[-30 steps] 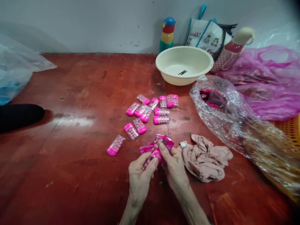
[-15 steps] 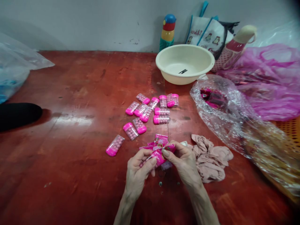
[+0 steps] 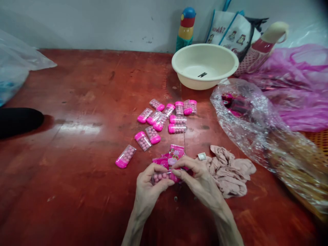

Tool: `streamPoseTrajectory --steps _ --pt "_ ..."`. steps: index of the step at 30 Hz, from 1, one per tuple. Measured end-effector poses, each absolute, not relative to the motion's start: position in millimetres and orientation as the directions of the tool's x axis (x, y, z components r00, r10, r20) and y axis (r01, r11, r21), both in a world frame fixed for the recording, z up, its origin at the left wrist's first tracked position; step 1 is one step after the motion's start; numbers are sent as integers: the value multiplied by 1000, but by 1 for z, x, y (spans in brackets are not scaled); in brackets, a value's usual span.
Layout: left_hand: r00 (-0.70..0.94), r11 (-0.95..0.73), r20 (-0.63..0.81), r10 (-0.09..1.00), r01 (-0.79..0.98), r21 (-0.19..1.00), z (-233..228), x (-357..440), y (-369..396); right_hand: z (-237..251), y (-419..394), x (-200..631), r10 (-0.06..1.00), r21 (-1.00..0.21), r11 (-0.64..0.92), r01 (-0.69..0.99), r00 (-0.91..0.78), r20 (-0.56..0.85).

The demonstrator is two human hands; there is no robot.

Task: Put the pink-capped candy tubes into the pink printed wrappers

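My left hand point(image 3: 148, 186) and my right hand point(image 3: 200, 179) meet near the table's front, both gripping one small clear candy case point(image 3: 161, 177) filled with pink balls and closed by a pink cap. Right behind my fingers lie pink printed wrappers point(image 3: 175, 153). Further back, several more pink-capped candy cases point(image 3: 164, 119) are scattered on the red wooden table point(image 3: 77, 136), with one case point(image 3: 125, 156) lying alone to the left.
A crumpled pink cloth point(image 3: 228, 171) lies right of my hands. A cream basin point(image 3: 205, 65) stands at the back, with a colourful bottle point(image 3: 186, 29) and a printed bag point(image 3: 230, 32) behind it. Clear and pink plastic bags point(image 3: 256, 126) fill the right side. A dark object point(image 3: 17, 121) sits far left.
My right hand has pulled the pink wrapper off the case and now pinches the case's capped end; the case sits level between both hands.
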State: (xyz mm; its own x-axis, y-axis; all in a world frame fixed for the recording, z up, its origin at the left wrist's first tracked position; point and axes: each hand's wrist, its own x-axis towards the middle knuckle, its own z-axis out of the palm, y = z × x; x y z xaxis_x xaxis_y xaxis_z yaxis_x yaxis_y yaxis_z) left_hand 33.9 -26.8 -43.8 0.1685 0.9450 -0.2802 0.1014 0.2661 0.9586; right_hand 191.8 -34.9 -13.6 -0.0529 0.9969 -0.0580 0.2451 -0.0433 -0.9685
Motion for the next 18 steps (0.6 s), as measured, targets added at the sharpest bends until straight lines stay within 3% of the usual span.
streamPoseTrajectory --steps 4,9,15,18 --pt "130 223 -219 967 -20 975 -47 36 -31 -15 -35 183 997 -982 -69 175 -20 -73" --pt "-6 128 -128 992 33 991 -45 45 -32 -20 -37 167 993 -984 -113 135 42 -108" --pt "-44 249 -252 967 -72 966 -45 54 -29 -28 -36 180 958 -961 -278 3 70 -277" --pt "-47 267 -272 961 -99 959 -44 57 -29 -28 -34 190 948 -947 -317 53 49 -315"
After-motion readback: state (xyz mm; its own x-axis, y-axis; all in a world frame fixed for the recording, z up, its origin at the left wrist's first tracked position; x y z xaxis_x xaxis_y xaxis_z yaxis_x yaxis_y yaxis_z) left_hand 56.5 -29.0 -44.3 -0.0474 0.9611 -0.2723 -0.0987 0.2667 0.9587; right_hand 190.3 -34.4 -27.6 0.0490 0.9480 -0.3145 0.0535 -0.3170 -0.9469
